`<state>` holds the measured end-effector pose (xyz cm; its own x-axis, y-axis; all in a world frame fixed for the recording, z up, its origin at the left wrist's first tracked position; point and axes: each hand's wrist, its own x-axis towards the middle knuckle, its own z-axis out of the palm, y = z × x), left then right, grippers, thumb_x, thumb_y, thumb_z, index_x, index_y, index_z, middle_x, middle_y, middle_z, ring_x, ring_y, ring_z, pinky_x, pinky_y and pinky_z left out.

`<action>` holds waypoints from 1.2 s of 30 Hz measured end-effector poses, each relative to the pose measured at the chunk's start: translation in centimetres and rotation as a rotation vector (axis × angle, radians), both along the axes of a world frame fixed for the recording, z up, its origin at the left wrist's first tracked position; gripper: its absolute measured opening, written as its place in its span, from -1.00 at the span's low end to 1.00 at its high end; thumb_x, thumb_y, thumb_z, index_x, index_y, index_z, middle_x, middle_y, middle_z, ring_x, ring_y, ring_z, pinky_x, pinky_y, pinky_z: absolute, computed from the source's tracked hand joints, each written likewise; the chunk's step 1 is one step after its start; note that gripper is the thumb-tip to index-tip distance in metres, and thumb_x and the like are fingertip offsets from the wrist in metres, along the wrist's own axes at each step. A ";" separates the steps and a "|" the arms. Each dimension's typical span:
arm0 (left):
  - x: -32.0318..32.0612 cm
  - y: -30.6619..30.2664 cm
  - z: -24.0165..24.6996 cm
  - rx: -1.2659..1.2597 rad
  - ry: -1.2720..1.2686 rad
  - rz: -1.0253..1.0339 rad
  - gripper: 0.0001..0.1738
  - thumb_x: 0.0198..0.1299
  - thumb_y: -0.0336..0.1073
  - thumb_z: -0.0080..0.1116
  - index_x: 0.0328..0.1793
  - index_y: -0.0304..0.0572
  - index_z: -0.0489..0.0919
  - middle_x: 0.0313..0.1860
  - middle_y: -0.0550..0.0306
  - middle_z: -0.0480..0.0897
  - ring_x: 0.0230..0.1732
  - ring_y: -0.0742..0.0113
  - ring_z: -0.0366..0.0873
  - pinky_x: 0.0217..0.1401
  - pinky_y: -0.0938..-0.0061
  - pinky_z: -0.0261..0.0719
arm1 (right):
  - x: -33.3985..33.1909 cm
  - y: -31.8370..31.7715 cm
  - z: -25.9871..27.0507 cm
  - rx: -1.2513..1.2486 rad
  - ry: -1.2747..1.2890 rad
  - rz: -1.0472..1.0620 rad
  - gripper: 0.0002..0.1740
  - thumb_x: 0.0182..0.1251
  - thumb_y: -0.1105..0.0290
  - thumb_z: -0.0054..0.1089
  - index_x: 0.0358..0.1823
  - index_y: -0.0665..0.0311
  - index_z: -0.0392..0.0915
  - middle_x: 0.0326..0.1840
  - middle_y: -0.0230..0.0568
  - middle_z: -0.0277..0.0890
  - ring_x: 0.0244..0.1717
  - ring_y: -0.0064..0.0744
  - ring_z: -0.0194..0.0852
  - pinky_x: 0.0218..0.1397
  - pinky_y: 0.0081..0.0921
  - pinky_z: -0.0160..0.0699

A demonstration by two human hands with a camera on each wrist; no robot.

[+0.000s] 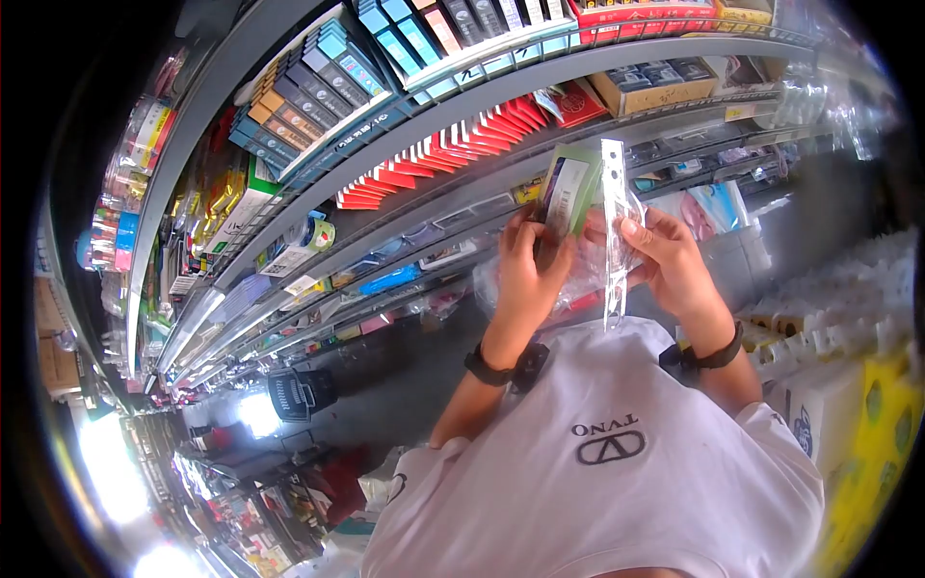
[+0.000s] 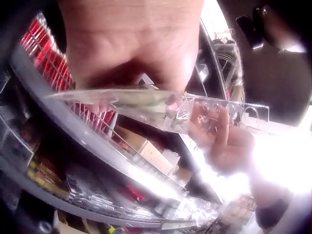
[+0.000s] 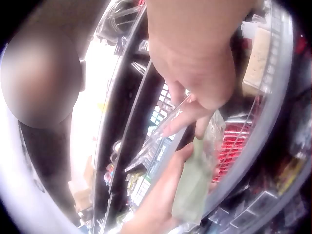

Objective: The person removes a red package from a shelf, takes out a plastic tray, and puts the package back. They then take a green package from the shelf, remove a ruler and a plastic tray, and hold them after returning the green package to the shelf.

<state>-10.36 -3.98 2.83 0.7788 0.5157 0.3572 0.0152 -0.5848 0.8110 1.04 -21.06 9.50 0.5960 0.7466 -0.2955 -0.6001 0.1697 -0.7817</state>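
In the head view my left hand [image 1: 530, 265] grips a green flat package [image 1: 567, 188] with a pale label. My right hand [image 1: 679, 265] pinches a clear plastic strip [image 1: 614, 231] with punched holes, held upright beside the package. Crinkled clear wrapping [image 1: 578, 279] hangs between and below the hands. The right wrist view shows the green package [image 3: 191, 183] in the left hand [image 3: 163, 195], with the fingers of the right hand [image 3: 200, 83] close to its upper end. In the left wrist view the clear plastic [image 2: 170, 114] stretches from the left hand [image 2: 131, 48] towards the right hand [image 2: 226, 146].
Shelves with wire edges curve ahead, holding boxed goods [image 1: 318, 87], a row of red packets [image 1: 443, 154] and an open carton [image 1: 660, 82]. Lower shelves carry small packaged items. Yellow and white packs [image 1: 867, 414] stand at the right; a dark basket [image 1: 301, 393] is at lower left.
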 end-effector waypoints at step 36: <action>0.9 -1.5 -0.5 -0.263 0.264 -0.195 0.01 -0.01 -0.23 0.56 0.52 -0.35 0.22 0.26 -0.17 0.44 0.22 0.05 0.47 0.19 0.21 0.60 | -1.0 2.2 -4.5 -0.334 -0.846 -0.502 -0.71 0.57 0.37 0.15 0.14 0.38 0.38 -0.20 -0.17 0.62 -0.22 -0.53 0.52 -0.10 -0.51 0.54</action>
<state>-9.48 -5.47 2.30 0.9180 0.3966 0.0081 0.1522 -0.3711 0.9160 0.01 -18.88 5.02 0.9247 0.3119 0.2183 0.2468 -0.0545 -0.9675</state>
